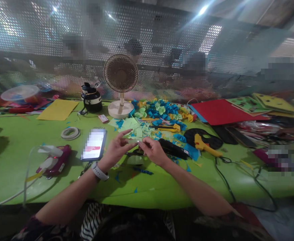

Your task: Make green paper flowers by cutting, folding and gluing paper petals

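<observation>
My left hand [116, 149] and my right hand [154, 151] meet above the green table [16, 140], both pinching a small pale green paper piece [133, 142] between their fingertips. A white watch sits on my left wrist. Under the hands lie a light green paper scrap [135, 160] and a black tool [174, 149]. A lit phone [94, 144] lies just left of my left hand.
A desk fan [121, 83] stands behind a heap of blue, green and yellow folded papers [159, 112]. A tape roll [70, 133], a pink device [55, 160], a yellow glue gun [206, 144], a red sheet [219, 111] and a black cable [237, 187] lie around. Other people sit behind the mesh.
</observation>
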A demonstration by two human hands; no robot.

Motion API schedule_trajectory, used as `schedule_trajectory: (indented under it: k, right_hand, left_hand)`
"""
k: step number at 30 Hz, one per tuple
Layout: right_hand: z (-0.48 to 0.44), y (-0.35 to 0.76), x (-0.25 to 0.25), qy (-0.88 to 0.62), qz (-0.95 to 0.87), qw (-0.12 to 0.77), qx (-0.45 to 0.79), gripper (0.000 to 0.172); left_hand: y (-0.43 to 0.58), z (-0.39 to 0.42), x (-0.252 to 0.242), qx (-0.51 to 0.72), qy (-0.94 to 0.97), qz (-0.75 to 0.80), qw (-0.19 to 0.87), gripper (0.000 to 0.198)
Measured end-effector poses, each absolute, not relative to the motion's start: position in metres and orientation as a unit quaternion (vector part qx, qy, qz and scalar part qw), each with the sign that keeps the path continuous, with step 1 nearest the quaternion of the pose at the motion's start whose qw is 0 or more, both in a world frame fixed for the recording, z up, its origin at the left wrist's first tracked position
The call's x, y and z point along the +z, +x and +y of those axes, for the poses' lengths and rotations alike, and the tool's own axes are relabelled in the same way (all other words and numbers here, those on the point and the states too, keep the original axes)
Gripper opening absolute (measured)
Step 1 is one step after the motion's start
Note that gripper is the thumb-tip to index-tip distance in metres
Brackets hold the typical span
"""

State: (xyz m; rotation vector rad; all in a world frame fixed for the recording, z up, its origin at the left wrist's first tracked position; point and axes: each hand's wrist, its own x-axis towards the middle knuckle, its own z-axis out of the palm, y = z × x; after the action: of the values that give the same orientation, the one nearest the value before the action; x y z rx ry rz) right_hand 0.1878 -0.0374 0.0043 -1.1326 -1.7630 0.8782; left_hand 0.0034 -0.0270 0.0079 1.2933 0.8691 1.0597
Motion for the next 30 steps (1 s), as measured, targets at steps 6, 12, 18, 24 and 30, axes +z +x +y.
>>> schedule_trajectory:
  k: [6,12,18,24,30]
  right_hand:
    - [-0.036,0.19,0.007,-0.45,-0.722,0.412,0.327,0.04]
    - [-0.034,0.192,0.01,-0.447,-0.701,0.428,0.354,0.039]
    - [-0.033,0.196,0.018,-0.431,-0.652,0.425,0.456,0.034]
    - [-0.031,0.197,0.019,-0.397,-0.631,0.374,0.551,0.027]
    - [-0.03,0.202,0.024,-0.39,-0.648,0.335,0.562,0.022]
  left_hand:
    - [0.0,-0.025,0.011,0.423,0.587,0.406,0.559,0.076]
    - [-0.005,-0.022,0.015,0.418,0.604,0.387,0.558,0.071]
    - [-0.006,-0.021,0.018,0.41,0.619,0.366,0.56,0.067]
    - [-0.005,-0.022,0.016,0.382,0.622,0.347,0.589,0.067]
    - [-0.01,-0.018,0.018,0.359,0.614,0.348,0.611,0.063]
